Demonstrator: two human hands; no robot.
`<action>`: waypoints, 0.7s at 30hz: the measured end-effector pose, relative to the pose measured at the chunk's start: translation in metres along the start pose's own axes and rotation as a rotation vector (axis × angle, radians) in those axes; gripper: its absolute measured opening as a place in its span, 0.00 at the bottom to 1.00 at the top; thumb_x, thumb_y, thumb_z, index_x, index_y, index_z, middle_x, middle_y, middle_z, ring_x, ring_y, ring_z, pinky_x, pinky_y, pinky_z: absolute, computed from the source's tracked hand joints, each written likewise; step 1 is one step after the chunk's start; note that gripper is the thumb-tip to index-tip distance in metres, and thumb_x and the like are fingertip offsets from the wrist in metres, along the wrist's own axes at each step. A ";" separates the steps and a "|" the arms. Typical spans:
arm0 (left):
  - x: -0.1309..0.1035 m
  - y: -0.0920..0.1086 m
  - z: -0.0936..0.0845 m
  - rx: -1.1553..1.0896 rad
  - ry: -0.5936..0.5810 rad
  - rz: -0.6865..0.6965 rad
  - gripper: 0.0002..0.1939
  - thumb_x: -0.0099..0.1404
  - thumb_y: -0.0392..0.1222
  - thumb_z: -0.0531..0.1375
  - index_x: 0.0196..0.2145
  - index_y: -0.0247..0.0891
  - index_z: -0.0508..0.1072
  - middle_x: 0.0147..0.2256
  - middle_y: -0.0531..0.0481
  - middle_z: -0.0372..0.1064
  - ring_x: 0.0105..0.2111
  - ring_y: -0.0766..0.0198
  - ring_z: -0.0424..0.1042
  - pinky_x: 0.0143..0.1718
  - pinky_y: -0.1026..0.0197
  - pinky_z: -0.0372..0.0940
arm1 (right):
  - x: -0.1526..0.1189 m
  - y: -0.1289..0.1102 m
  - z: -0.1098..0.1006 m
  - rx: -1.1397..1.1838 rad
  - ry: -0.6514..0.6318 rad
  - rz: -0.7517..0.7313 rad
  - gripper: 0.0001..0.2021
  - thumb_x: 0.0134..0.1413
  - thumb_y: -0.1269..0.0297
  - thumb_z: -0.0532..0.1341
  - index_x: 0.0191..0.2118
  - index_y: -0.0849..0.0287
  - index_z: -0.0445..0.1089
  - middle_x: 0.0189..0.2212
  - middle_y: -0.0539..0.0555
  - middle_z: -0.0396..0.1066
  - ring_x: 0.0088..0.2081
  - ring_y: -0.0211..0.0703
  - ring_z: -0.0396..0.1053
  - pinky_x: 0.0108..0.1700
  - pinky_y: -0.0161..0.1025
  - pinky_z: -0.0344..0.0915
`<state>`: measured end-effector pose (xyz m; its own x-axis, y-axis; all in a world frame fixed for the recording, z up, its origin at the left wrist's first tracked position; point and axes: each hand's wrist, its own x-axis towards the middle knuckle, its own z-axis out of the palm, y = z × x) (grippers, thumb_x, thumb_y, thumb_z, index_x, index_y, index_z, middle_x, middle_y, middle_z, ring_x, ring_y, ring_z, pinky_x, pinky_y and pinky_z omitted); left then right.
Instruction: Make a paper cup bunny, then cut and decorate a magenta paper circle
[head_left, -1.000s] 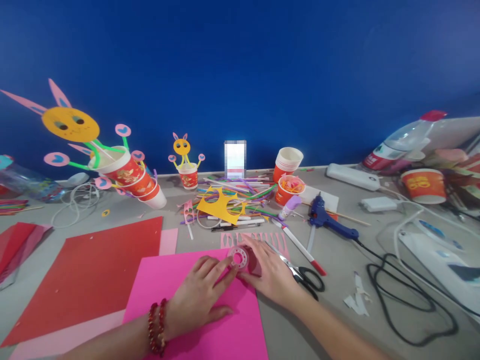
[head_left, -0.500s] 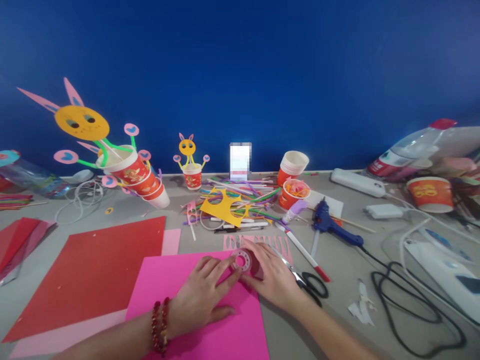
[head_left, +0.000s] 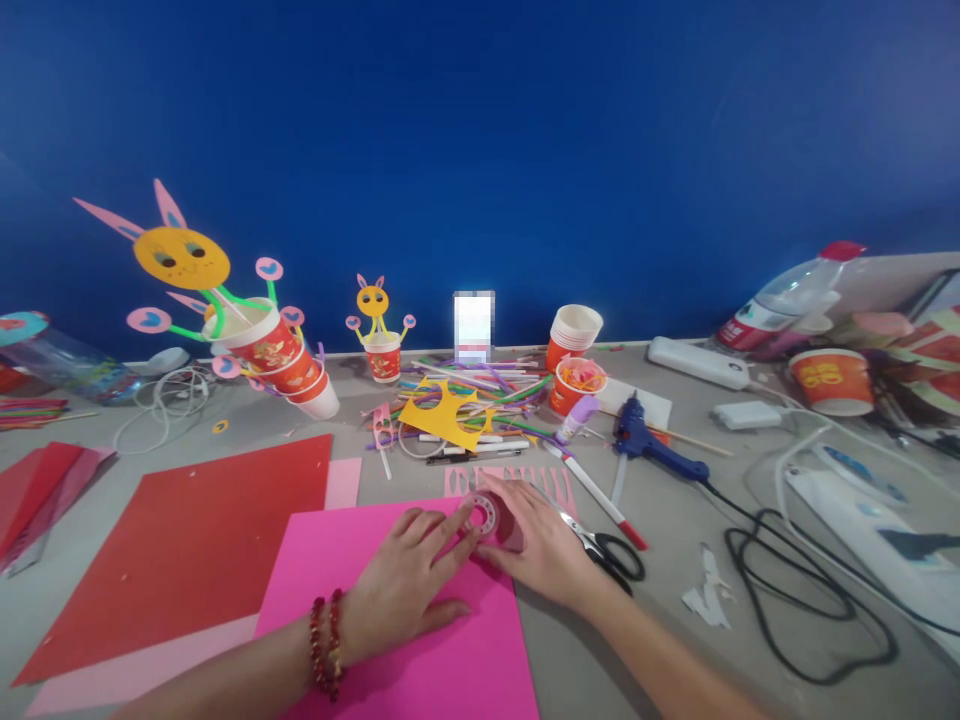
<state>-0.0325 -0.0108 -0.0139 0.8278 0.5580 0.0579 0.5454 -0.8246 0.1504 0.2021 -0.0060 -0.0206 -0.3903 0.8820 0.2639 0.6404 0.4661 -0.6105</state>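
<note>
A small pale ring, which looks like a roll of tape (head_left: 484, 513), lies on a bright pink paper sheet (head_left: 322, 560) near its upper right corner. My right hand (head_left: 540, 540) curves around the roll's right side, thumb below and fingers above. From the left, my left hand (head_left: 412, 570) rests on the sheet with fingers stretched; two fingertips touch the roll's left edge, while the thumb lies apart on the paper. Beyond the right hand are black-handled scissors (head_left: 615, 558), partly hidden, and a pink cut-out strip (head_left: 551, 488).
Red paper (head_left: 225, 540) lies to the left. Decorated cup figures (head_left: 259, 345) stand behind it. Yellow paper scraps (head_left: 450, 425) cover pipe cleaners and pens. At right are a blue glue gun (head_left: 652, 445), its black cable (head_left: 787, 590), a power strip (head_left: 847, 520) and a bottle (head_left: 772, 310).
The view has shifted slightly, moving the right-side objects leftward in the picture. Both hands keep nearly the same pose around the roll of tape.
</note>
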 end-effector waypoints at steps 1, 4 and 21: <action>0.000 0.000 0.000 0.001 -0.001 -0.005 0.34 0.68 0.59 0.54 0.65 0.40 0.54 0.67 0.42 0.49 0.53 0.48 0.61 0.55 0.43 0.57 | 0.000 -0.001 -0.005 0.011 0.032 -0.016 0.31 0.56 0.55 0.65 0.62 0.59 0.59 0.54 0.64 0.70 0.54 0.58 0.68 0.56 0.55 0.64; 0.000 -0.001 -0.002 -0.006 0.013 -0.019 0.35 0.67 0.59 0.55 0.65 0.42 0.54 0.66 0.43 0.50 0.56 0.47 0.59 0.57 0.44 0.56 | -0.005 0.000 -0.030 0.015 0.249 -0.016 0.19 0.61 0.61 0.60 0.56 0.56 0.66 0.50 0.61 0.73 0.49 0.54 0.71 0.52 0.49 0.67; 0.003 -0.001 -0.011 0.040 0.007 0.010 0.32 0.64 0.43 0.61 0.63 0.42 0.57 0.65 0.46 0.54 0.58 0.48 0.58 0.61 0.42 0.52 | -0.082 0.069 -0.123 -0.372 0.274 0.459 0.12 0.60 0.56 0.55 0.38 0.54 0.73 0.33 0.51 0.78 0.28 0.44 0.74 0.32 0.38 0.68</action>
<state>-0.0319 -0.0068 -0.0034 0.8325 0.5500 0.0666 0.5417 -0.8333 0.1102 0.3595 -0.0378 0.0076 0.1290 0.9599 0.2491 0.9075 -0.0130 -0.4199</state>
